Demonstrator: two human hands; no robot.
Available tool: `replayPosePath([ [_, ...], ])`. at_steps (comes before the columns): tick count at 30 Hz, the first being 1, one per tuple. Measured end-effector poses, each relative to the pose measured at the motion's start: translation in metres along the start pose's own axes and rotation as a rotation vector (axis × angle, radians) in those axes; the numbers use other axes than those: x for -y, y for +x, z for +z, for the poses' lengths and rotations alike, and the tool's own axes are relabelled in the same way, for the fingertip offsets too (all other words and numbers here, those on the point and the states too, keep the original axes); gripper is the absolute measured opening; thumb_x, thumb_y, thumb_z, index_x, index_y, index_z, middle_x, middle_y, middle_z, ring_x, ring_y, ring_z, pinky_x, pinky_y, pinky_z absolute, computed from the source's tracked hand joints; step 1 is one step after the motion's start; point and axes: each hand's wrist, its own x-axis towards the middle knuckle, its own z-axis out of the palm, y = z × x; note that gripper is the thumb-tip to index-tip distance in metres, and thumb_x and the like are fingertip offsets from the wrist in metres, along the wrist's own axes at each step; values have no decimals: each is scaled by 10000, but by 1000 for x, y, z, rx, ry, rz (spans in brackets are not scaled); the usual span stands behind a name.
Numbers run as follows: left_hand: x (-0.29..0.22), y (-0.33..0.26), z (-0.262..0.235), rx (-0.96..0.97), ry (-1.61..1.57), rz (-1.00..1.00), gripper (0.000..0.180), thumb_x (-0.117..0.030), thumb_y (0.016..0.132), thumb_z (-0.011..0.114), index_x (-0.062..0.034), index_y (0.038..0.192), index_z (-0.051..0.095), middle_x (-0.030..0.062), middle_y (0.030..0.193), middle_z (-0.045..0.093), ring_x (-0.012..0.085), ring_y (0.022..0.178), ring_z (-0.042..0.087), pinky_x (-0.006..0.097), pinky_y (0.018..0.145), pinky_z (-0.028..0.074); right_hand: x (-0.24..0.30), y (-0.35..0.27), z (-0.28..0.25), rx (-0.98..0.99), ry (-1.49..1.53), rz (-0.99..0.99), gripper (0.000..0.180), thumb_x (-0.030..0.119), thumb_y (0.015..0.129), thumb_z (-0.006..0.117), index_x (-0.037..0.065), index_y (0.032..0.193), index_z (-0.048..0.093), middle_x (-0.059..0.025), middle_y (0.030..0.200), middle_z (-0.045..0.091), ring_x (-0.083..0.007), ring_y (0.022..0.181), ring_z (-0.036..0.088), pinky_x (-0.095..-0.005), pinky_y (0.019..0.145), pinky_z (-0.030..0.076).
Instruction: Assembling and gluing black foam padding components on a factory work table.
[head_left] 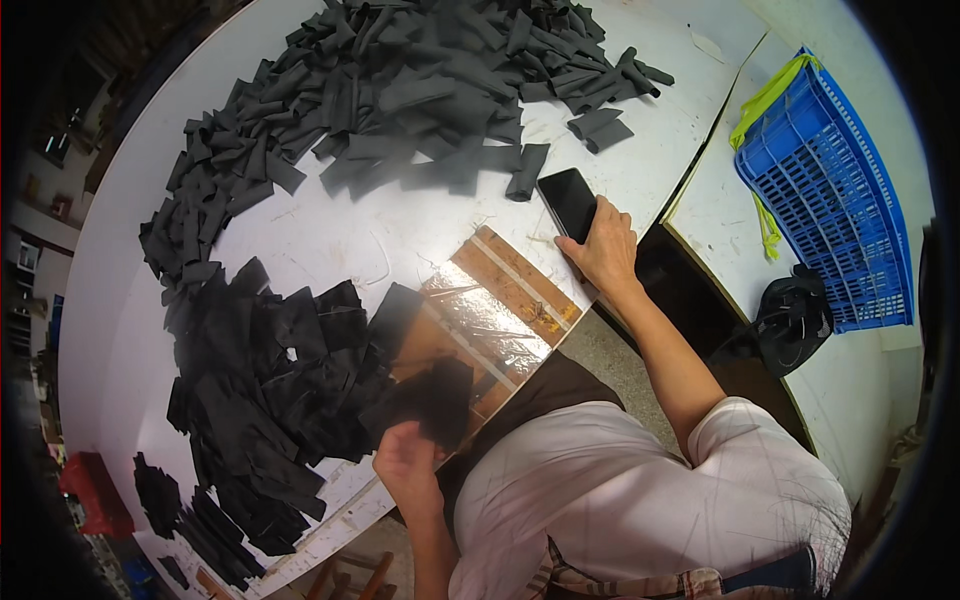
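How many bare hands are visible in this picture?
2: the right hand is at the black rectangular phone; the left hand is at a flat black fabric-like piece. No other hand shows.

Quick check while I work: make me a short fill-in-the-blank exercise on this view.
1. The right hand is at one end of a black ____.
2. The left hand is near a black piece lying over a wooden ____.
3. The plastic basket at the far right is mainly ____ in colour.

Missing words: phone; board; blue.
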Motion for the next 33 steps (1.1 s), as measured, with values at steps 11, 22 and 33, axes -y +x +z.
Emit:
replayPosePath([
  [11, 5, -1, 0, 33, -13, -78, 92, -46, 762, 574, 11, 830, 548, 43, 651, 569, 76, 498, 513, 188, 477, 433, -2, 3, -5, 8, 143, 20, 758, 292, 567, 709, 18, 1198, 391, -192, 986, 541, -307, 912, 466, -391, 779, 401],
  [22, -30, -4, 34, 7, 104, 148, 86, 8, 755, 572, 24, 826, 526, 27, 650, 544, 60, 515, 497, 173, 457, 414, 83, -119, -71, 522, 1062, -638, 333, 113, 663, 690, 37, 952, 542, -103, 874, 533, -203, 735, 568, -286, 594, 465],
  [33, -17, 0, 36, -164, 555, 514, 69, 49, 757, 559, 16, 805, 522, 23, 613, 529, 48, 471, 469, 154, 419, 365, 107, -134, -42, 194, 704, -838, 82, 40, 676, 583, 26, 750, 552, -98, 764, 542, -258, 694, 550, -331, 572, 460],
])
